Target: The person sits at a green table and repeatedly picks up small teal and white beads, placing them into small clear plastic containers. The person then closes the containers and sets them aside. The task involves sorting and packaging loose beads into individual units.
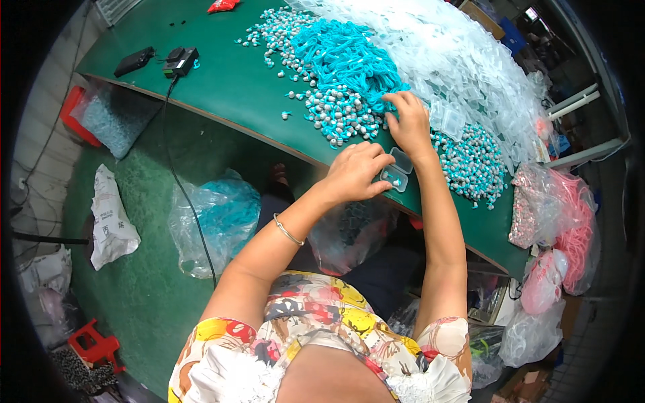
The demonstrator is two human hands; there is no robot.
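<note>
Black adapter (pixel 180 62): on the tabletop (pixel 235 94), well left of the open box.
Left bead heap (pixel 341 114): beyond and left of the open box; loose pieces, likely to roll.
Blue cords (pixel 349 57): beyond the open box; probably soft, light, tangle-prone; lift by one end.
Left hand (pixel 356 169): at the open box's left side, fingers bent; grip cannot be told.
Open box (pixel 404 176): near the front edge; likely light, stiff, slippery; hold by side walls.
Right hand (pixel 408 121): beyond the open box, thumb and fingers parted at the cords.
Right bead heap (pixel 470 164): right of the open box; right forearm (pixel 443 215) intervenes.
</note>
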